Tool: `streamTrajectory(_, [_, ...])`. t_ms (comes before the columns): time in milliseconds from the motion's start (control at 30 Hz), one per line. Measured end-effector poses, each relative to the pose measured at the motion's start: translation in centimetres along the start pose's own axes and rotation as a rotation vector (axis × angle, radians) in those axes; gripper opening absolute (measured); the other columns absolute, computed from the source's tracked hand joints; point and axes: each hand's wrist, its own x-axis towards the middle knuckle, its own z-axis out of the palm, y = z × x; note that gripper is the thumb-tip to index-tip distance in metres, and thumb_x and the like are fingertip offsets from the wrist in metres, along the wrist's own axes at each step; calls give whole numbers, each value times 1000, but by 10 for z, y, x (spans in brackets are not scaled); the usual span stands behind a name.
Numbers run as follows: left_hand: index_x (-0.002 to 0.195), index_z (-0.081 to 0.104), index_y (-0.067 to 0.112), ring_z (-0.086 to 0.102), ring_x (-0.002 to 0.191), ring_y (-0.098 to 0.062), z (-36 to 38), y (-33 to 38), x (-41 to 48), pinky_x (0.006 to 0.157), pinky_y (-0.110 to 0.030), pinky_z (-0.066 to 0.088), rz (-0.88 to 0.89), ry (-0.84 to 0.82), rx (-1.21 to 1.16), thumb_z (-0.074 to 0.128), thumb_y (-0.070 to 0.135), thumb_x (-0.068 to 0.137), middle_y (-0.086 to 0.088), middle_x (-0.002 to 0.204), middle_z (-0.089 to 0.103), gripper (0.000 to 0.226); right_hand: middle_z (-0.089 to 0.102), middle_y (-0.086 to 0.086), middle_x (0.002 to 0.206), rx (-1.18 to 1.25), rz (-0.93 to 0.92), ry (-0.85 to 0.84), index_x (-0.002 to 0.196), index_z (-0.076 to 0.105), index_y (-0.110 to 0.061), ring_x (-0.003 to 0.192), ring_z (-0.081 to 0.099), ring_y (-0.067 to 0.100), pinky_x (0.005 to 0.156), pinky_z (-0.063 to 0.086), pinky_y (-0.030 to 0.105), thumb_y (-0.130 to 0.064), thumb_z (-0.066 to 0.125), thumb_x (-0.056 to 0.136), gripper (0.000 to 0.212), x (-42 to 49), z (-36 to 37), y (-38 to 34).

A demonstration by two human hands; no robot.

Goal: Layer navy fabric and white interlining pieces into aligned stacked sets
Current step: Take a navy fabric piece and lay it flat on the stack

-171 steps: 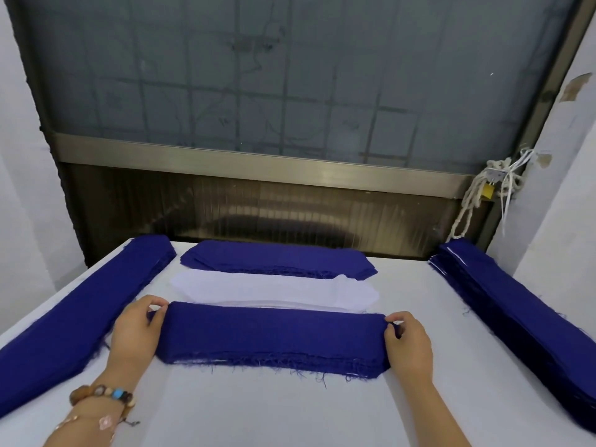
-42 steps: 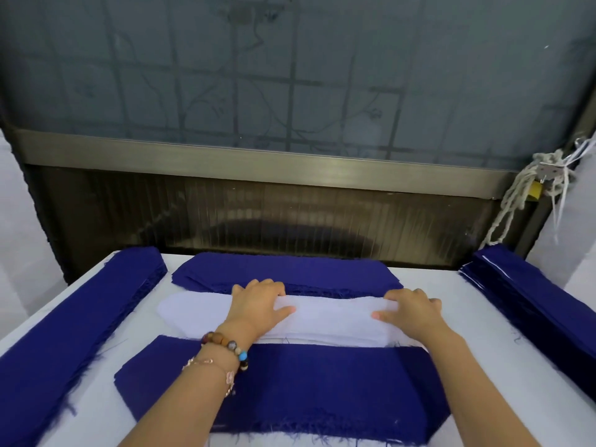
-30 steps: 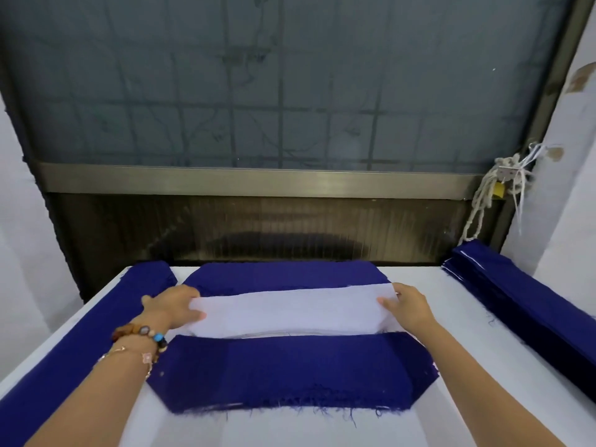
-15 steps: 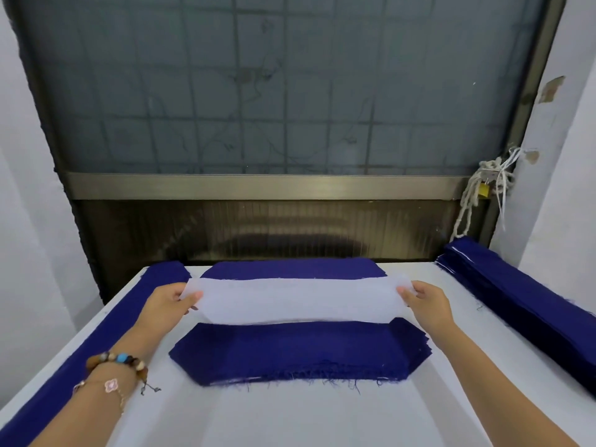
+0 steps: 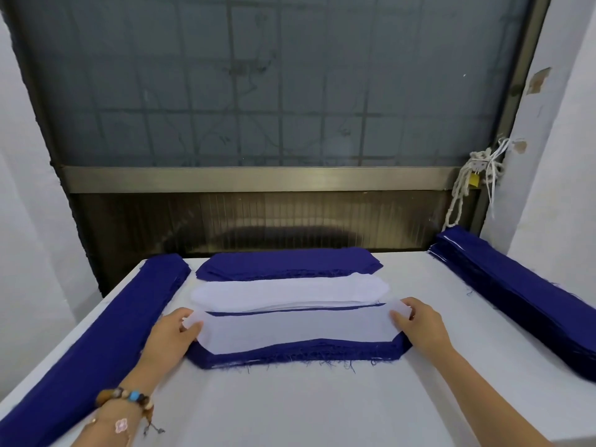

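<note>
Pinching white interlining [image 5: 296,329] ends, left hand [image 5: 171,337] and right hand [image 5: 421,325] hold it on navy stack [image 5: 290,355]

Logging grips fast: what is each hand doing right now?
Left hand: pinches the white interlining piece at its left end.
Right hand: pinches its right end.

A white counter [image 5: 290,408] runs up to a tall window [image 5: 274,85] of frosted glass with a wire grid showing through it. A brushed metal rail [image 5: 258,179] crosses the window's foot above a dark ribbed panel [image 5: 258,217]. At the right of the frame hangs a knotted bundle of white cord [image 5: 464,185] with a small yellow tag [image 5: 473,180]. The white wall [image 5: 554,156] beside it shows chipped patches [image 5: 539,79].
</note>
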Motion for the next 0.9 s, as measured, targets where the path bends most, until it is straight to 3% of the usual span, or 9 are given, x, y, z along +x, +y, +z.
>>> streamTrajectory(100, [121, 55, 13, 57, 86, -24, 1, 0, -4, 77, -31, 42, 36, 8, -4, 61, 18, 94, -12, 93, 62, 29, 57, -4, 81, -40, -6, -15, 112, 55, -24, 77, 55, 16, 67, 41, 28, -31, 59, 92, 22, 1, 2, 0])
streamTrajectory(233, [120, 51, 16, 59, 74, -28, 2, -1, -8, 63, -26, 43, 83, 30, 50, 59, 12, 93, -20, 78, 61, 28, 57, -3, 86, -37, -17, -12, 119, 55, -23, 79, 56, 16, 69, 44, 29, -30, 58, 93, 28, 1, 4, 3])
streamTrajectory(367, [126, 47, 14, 50, 58, -18, 2, -2, -9, 57, -24, 43, 115, 12, 104, 60, 9, 92, -11, 64, 55, 37, 55, -2, 90, -48, -25, 12, 123, 50, -24, 82, 54, 15, 75, 46, 29, -22, 56, 93, 31, 5, 5, 4])
streamTrajectory(467, [126, 47, 19, 52, 63, -11, 0, -1, -6, 52, -21, 39, 118, 76, 184, 62, 14, 91, -2, 74, 56, 38, 51, 5, 112, -202, -53, 142, 125, 49, -23, 101, 48, 22, 86, 45, 35, -20, 56, 92, 34, 9, 5, 1])
streamTrajectory(600, [121, 54, 21, 52, 83, -12, 3, 13, 7, 64, -21, 44, 177, 166, 253, 61, 15, 91, 2, 98, 53, 31, 50, 2, 124, -410, -133, 242, 125, 49, -29, 111, 46, 20, 91, 42, 31, -26, 56, 94, 32, 21, 10, -19])
streamTrajectory(800, [107, 60, 25, 53, 88, -11, 38, 56, 39, 71, -19, 40, 386, 100, 279, 59, 16, 92, 5, 96, 50, 18, 49, -5, 130, -346, -409, 47, 123, 52, -31, 118, 43, 14, 97, 35, 24, -25, 52, 97, 27, 41, 41, -69])
streamTrajectory(900, [113, 58, 29, 51, 100, -10, 65, 78, 53, 83, -20, 45, 468, 35, 332, 60, 21, 92, 7, 105, 51, 22, 50, -6, 132, -296, -528, -62, 125, 56, -28, 120, 44, 14, 101, 35, 23, -22, 51, 97, 28, 48, 62, -94])
